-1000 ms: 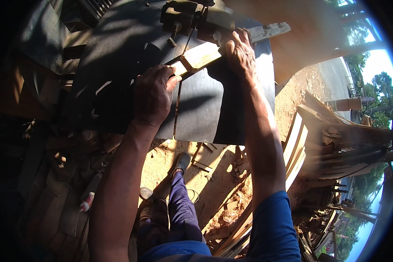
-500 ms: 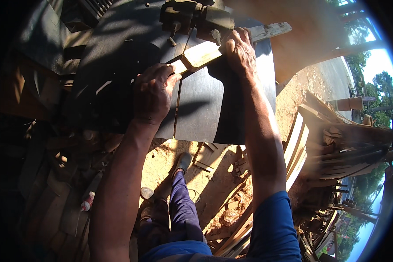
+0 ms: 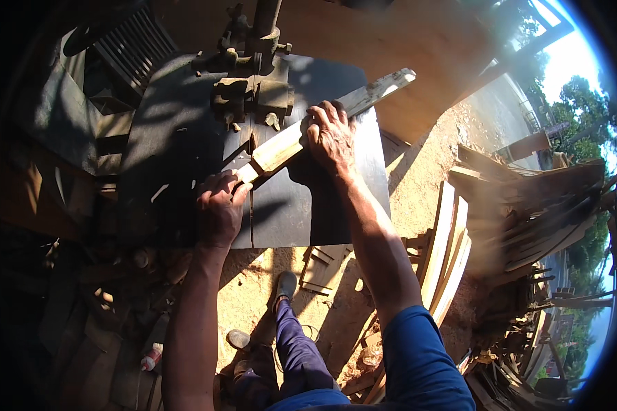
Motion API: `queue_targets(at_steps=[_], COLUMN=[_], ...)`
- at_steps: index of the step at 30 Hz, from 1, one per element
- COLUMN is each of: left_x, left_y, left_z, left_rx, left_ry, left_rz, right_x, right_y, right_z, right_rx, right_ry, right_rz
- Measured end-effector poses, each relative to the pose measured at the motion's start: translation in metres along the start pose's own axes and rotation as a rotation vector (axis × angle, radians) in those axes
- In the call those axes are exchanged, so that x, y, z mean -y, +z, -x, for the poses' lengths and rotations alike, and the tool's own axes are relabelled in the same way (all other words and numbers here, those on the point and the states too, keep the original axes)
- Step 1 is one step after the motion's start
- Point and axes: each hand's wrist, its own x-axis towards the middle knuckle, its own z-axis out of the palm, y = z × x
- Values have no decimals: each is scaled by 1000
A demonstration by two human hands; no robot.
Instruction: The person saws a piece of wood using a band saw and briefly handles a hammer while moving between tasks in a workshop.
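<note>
A long, pale wooden bar (image 3: 284, 146) lies slanted across a dark metal machine table (image 3: 281, 219), its far end reaching over the right side. My left hand (image 3: 219, 204) pinches the near left end, thumb against the wood. Further along, my right hand (image 3: 333, 135) is wrapped over the bar's middle, fingers curled around its far edge. A step or notch shows in the wood between my hands, close to the left one. Just beyond the bar stands a block-like metal saw guide (image 3: 253, 96) on a post. A narrow slot runs from there to the table's front edge.
Long boards (image 3: 445, 250) lean at the right, before a large pile of timber (image 3: 548, 212). A small wooden panel (image 3: 322, 268) lies on the sandy ground below the table. A slatted chair back (image 3: 134, 48) stands at the far left. Wood scraps fill the shaded lower left.
The view has shifted, showing more of the guide and its post. The bar now slants more steeply, its left end closer to the table's front edge. Both hands keep their hold.
</note>
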Motion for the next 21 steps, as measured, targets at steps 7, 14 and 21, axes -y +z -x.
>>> queue_targets(at_steps=[7,14,21], left_x=[8,69,27], left_y=[-115,-205,-198], left_z=[87,112,69], left_rx=[150,300,344], left_ry=[97,-28,32], left_rz=[-65,-169,-340], right_x=[-5,-90,-64], right_y=[-81,-116,-97], right_z=[93,109,108], right_rx=[-21,198,243], right_ry=[-68,-126,-70], right_rz=[20,286,314])
